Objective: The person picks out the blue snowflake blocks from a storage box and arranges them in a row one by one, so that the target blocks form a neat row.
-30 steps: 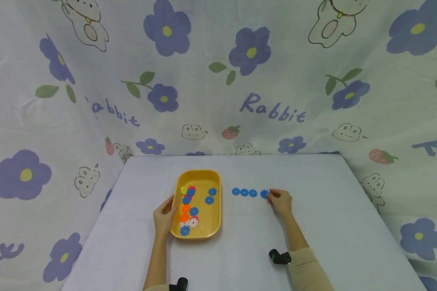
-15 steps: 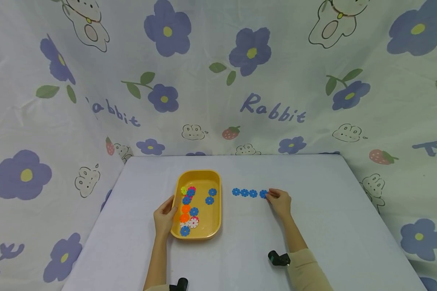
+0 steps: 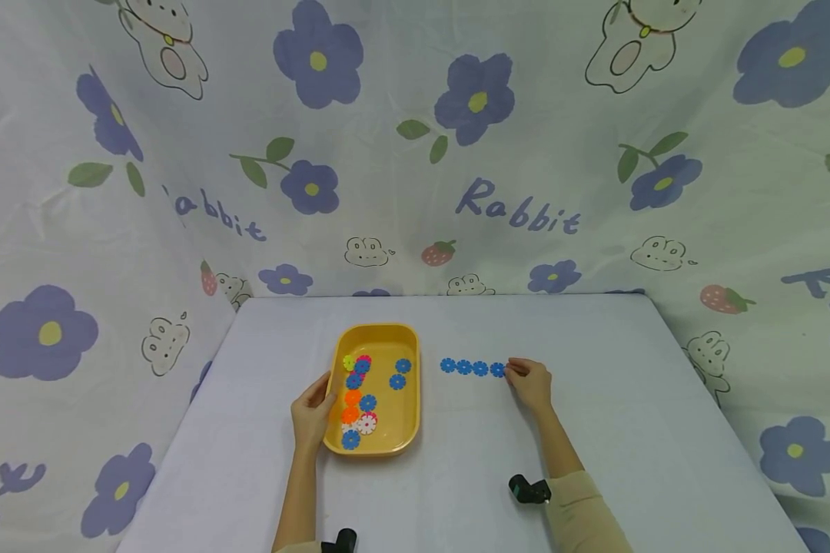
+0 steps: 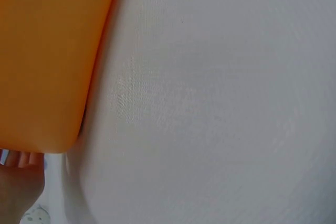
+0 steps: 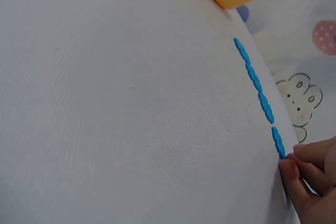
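- Pinching a blue flower-shaped disc (image 3: 497, 369) right of centre in the head view, the right hand (image 3: 529, 384) has thumb and fingers (image 5: 290, 170) drawn together on the disc's right edge.
- Just left of it I see three blue discs (image 3: 464, 367) in a line; the right wrist view shows me a narrow gap between the held disc and their nearer end.
- Left of the frame's centre, the left hand (image 3: 311, 412) grips the left wall of a yellow tray (image 3: 401, 418), fingers bent round it, partly hidden from me.
- Inside the tray, orange discs (image 3: 352, 397), white discs (image 3: 366, 424), a yellow-green disc (image 3: 349, 362) and more blue ones lie mostly along its left side, pink edges showing beneath some; two blue ones sit apart at its upper right.
- Under everything I have a white-covered worktop (image 3: 470, 468), with flower-and-rabbit printed cloth (image 3: 387, 177) across the upper frame.
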Tool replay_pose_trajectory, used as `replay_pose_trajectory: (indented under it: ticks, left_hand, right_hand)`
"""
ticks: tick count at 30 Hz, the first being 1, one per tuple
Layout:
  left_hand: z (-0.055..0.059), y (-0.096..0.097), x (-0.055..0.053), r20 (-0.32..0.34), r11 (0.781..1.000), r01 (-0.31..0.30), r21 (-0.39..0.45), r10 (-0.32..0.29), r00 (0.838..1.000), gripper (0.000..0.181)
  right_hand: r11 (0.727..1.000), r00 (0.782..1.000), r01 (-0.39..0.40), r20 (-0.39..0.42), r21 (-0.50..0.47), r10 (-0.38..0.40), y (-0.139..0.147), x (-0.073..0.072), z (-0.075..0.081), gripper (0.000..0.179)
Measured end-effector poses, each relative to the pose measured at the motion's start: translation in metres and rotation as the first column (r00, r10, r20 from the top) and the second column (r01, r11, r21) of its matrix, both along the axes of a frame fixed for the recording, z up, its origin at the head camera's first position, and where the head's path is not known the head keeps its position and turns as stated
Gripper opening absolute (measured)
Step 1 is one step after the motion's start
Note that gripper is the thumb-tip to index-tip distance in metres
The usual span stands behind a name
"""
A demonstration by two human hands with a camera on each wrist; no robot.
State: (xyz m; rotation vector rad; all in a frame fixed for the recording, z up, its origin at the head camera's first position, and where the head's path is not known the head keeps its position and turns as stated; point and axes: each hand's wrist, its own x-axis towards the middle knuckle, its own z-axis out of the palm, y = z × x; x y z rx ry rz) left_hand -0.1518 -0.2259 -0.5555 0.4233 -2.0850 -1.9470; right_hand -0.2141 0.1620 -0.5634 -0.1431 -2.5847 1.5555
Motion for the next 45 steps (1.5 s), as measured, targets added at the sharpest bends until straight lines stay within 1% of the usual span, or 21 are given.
replay_pose_trajectory:
  ticks: [3,8,13,16,26,29,31,33,35,37,39,41,43,45]
  left_hand:
    - [0.0,0.0,0.0,0.003,1.0,-0.003,-0.005,0.003,1.0,0.041]
    - [0.0,0.0,0.001,0.0,1.0,-0.005,-0.005,0.005,1.0,0.041]
    - [-0.001,0.0,0.0,-0.001,1.0,-0.001,0.003,0.001,1.0,0.041]
    - [-0.002,-0.001,0.0,-0.003,1.0,0.0,0.005,0.0,1.0,0.041]
    - [-0.001,0.0,0.001,-0.007,1.0,-0.013,-0.006,0.013,1.0,0.04]
    - [-0.002,0.001,0.0,-0.012,1.0,-0.016,-0.012,0.015,1.0,0.04]
    - [-0.001,0.002,0.0,-0.022,1.0,-0.012,-0.008,0.012,1.0,0.04]
    - [0.0,0.002,0.0,-0.031,1.0,-0.005,-0.003,0.005,1.0,0.04]
    - [0.0,0.002,0.001,-0.036,1.0,0.001,-0.003,-0.001,0.999,0.04]
    - [0.0,0.002,0.0,-0.034,1.0,0.0,-0.003,0.0,0.999,0.04]
    - [0.0,0.002,0.001,-0.026,1.0,-0.006,-0.009,0.006,1.0,0.039]
    - [0.0,0.002,0.0,-0.022,1.0,-0.013,-0.013,0.013,1.0,0.039]
    - [0.0,0.002,0.0,-0.024,1.0,-0.017,-0.013,0.016,1.0,0.039]
    - [0.0,0.002,0.001,-0.032,1.0,-0.015,-0.012,0.015,0.999,0.039]
  right_hand:
    - [1.0,1.0,-0.009,0.007,-0.019,0.009,0.0,0.0,0.001,0.027]
    - [0.995,0.999,-0.005,0.049,-0.095,0.01,0.001,0.0,0.001,0.029]
    - [0.979,0.996,-0.012,0.089,-0.204,0.03,0.004,-0.001,-0.001,0.031]
    - [0.968,0.994,-0.015,0.1,-0.25,0.041,0.006,-0.002,-0.002,0.032]
    - [0.954,0.992,-0.027,0.107,-0.298,0.062,0.007,-0.001,0.0,0.032]
    - [0.954,0.991,-0.023,0.116,-0.298,0.061,0.007,-0.001,0.001,0.033]
    - [0.958,0.992,-0.013,0.115,-0.287,0.048,0.007,0.0,0.0,0.032]
    - [0.962,0.994,0.012,0.104,-0.271,0.017,0.006,0.0,0.0,0.031]
    - [0.966,0.997,0.03,0.074,-0.256,-0.012,0.004,0.001,0.001,0.03]
    - [0.964,0.999,0.045,0.041,-0.261,-0.036,0.001,0.002,0.002,0.027]
    - [0.958,0.999,0.037,0.012,-0.284,-0.035,-0.004,0.003,0.004,0.027]
    - [0.945,1.0,0.001,-0.005,-0.328,-0.003,-0.011,0.003,0.008,0.028]
    - [0.922,0.999,-0.04,0.006,-0.384,0.045,-0.019,0.002,0.013,0.032]
    - [0.893,0.995,-0.085,0.014,-0.443,0.102,-0.029,0.001,0.018,0.035]
